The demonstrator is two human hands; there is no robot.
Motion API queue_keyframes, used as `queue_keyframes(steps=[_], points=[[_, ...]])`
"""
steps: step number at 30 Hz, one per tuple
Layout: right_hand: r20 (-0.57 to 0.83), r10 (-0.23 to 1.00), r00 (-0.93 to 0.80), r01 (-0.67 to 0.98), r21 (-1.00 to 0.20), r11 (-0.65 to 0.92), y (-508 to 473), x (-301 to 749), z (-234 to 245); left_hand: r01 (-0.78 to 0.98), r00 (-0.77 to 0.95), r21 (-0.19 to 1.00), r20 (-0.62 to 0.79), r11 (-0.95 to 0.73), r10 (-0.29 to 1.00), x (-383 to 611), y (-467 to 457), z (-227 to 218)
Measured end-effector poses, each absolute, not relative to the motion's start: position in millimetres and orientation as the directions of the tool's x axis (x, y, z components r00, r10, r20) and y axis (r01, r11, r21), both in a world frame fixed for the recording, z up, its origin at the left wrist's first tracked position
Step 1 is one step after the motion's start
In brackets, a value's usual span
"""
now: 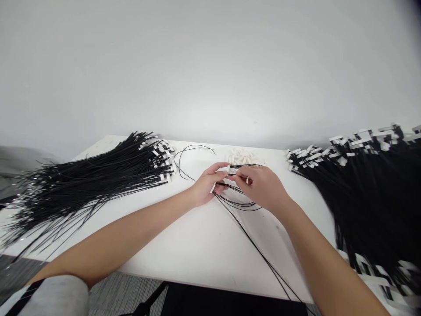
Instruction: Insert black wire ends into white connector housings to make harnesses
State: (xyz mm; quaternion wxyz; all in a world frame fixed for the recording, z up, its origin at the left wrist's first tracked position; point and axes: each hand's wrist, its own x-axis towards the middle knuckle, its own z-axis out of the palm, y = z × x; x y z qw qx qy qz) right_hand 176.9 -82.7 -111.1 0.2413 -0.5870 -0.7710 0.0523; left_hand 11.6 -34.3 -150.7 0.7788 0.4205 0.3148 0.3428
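My left hand [208, 182] and my right hand [259, 184] meet over the middle of a white table [197, 237]. Both pinch thin black wires [240, 204] that loop beneath the hands and trail toward the near table edge. The left fingers also seem to hold a small white connector [228, 168] at the wires' end. Just behind the hands lies a small heap of white connectors [241, 156].
A large bundle of black wires with white tags [98, 175] lies on the left. A bigger pile of the same wires [368, 193] covers the right side. A loose black wire [187, 158] curls behind my left hand. A plain wall stands behind the table.
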Motion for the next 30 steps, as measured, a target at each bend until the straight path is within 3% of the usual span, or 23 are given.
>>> queue_keyframes(steps=[7,9,11,14,16,18,30], points=[[0.542,0.806,-0.238,0.931,-0.11,0.348,-86,175,-111,-0.325,0.547,0.841,-0.207,0.433,0.811,14,-34,-151],[0.559,0.783,-0.273,0.902,-0.135,0.411,-90,172,-106,-0.343,0.541,0.83,-0.209,0.44,0.815,14,-34,-150],[0.463,0.824,-0.326,0.839,-0.261,0.478,-95,168,-101,-0.344,0.538,0.822,-0.224,0.454,0.813,13,-34,-150],[0.152,0.885,-0.441,0.776,-0.431,0.461,-102,163,-96,-0.319,0.539,0.82,-0.255,0.475,0.803,13,-34,-148],[-0.029,0.89,-0.455,0.8,-0.453,0.394,-105,161,-96,-0.31,0.532,0.827,-0.259,0.47,0.806,12,-34,-148],[-0.125,0.894,-0.431,0.829,-0.446,0.338,-105,160,-98,-0.31,0.522,0.832,-0.255,0.46,0.814,12,-34,-148],[-0.141,0.884,-0.445,0.753,-0.593,0.285,-99,156,-113,-0.318,0.515,0.835,-0.246,0.449,0.821,13,-34,-150]])
